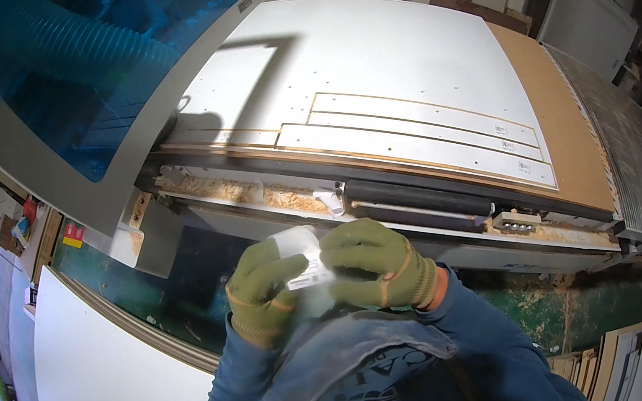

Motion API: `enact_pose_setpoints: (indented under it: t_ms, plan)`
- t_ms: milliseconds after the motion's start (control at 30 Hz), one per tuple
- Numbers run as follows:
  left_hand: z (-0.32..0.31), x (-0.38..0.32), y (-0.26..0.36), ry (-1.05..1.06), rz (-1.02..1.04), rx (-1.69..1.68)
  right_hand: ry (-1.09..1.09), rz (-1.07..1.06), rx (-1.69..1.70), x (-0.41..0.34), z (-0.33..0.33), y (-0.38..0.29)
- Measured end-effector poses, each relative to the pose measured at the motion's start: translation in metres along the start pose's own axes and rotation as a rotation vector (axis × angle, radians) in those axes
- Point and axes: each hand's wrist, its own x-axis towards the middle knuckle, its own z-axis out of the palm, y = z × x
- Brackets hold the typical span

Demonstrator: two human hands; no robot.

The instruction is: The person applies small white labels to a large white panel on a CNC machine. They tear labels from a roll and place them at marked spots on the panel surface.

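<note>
Close to my chest, both hands wear green knitted gloves. My left hand (pixel 262 287) pinches a white printed paper label (pixel 306 266) between thumb and fingers. At the label's right side is my right hand (pixel 376 264), its fingers bent towards it; whether they grip the label or its backing is blurred. Beyond my hands lies a large white panel (pixel 386 56) on the machine bed, cut into long strips near its front edge. Small printed labels (pixel 524 166) are stuck on the right ends of several strips.
A machine hood with a blue window (pixel 132 60) rises at the left. Sawdust (pixel 230 190) fills the trough along the bed's front, beside a black roller (pixel 416 197). A white board (pixel 117 387) lies at lower left, and board edges (pixel 603 363) stand at lower right.
</note>
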Motion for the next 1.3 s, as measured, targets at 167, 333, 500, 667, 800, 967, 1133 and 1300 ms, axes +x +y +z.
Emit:
enact_pose_setpoints:
  t_ms: [167,333,500,667,800,967,1133,1300]
  plan:
    - [-0.001,-0.008,0.003,0.039,0.205,0.277,0.111,0.613,0.714,-0.035,0.021,0.008]
    - [0.011,-0.007,0.022,-0.048,0.31,0.394,0.146,0.92,1.356,-0.04,0.031,0.003]
    - [0.01,-0.014,0.022,-0.108,0.295,0.445,0.177,1.044,1.301,-0.048,0.039,-0.002]
    - [0.011,-0.022,0.014,-0.101,0.335,0.435,0.124,1.056,1.254,-0.051,0.042,-0.007]
    - [0.009,-0.025,0.017,-0.06,0.336,0.405,0.044,0.959,1.217,-0.056,0.046,-0.004]
    - [0.006,-0.031,0.015,0.149,0.175,0.357,-0.104,1.037,1.045,-0.052,0.044,-0.011]
    - [-0.003,-0.051,-0.003,0.278,-0.167,0.088,-0.044,1.06,0.954,-0.056,0.043,-0.011]
    - [-0.013,-0.074,-0.025,0.433,-0.295,-0.042,0.02,1.076,0.915,-0.061,0.047,0.001]
